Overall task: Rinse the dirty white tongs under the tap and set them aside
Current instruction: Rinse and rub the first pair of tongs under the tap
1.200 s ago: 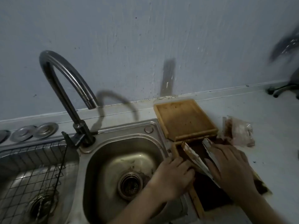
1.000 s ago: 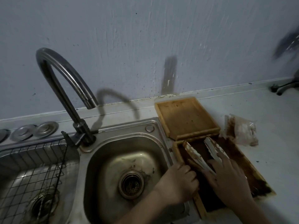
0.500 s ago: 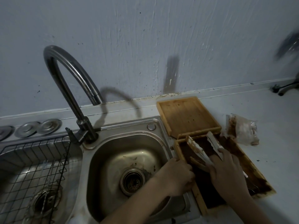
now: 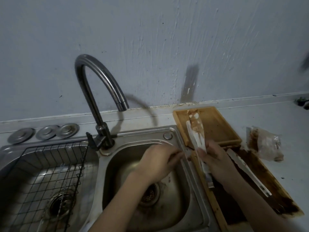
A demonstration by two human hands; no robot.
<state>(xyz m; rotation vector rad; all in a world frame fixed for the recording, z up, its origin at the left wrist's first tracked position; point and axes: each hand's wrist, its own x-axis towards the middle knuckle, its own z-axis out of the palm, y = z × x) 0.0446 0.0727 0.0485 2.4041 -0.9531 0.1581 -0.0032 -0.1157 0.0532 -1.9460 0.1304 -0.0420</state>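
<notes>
The white tongs point(image 4: 197, 136) are smeared with brown muck. My right hand point(image 4: 217, 161) grips them around the middle and holds them upright, tip over the small wooden tray point(image 4: 217, 129). My left hand point(image 4: 158, 163) rests on the right rim of the sink basin point(image 4: 177, 195), fingers loosely spread and holding nothing. The curved metal tap point(image 4: 100, 84) stands behind the basin, its spout to the left of the tongs, with no water running. A second white strip point(image 4: 249, 174) lies in the long dirty wooden tray point(image 4: 275, 190).
A black wire rack point(image 4: 50, 164) sits in the left basin. Three metal caps point(image 4: 45, 132) lie on the ledge behind it. A soiled plastic bag point(image 4: 267, 144) lies on the white counter right of the trays. The wall rises close behind the tap.
My right hand has lifted the tongs out of the long tray and tilted them upright. My left hand has let go of the tray edge and moved to the sink rim.
</notes>
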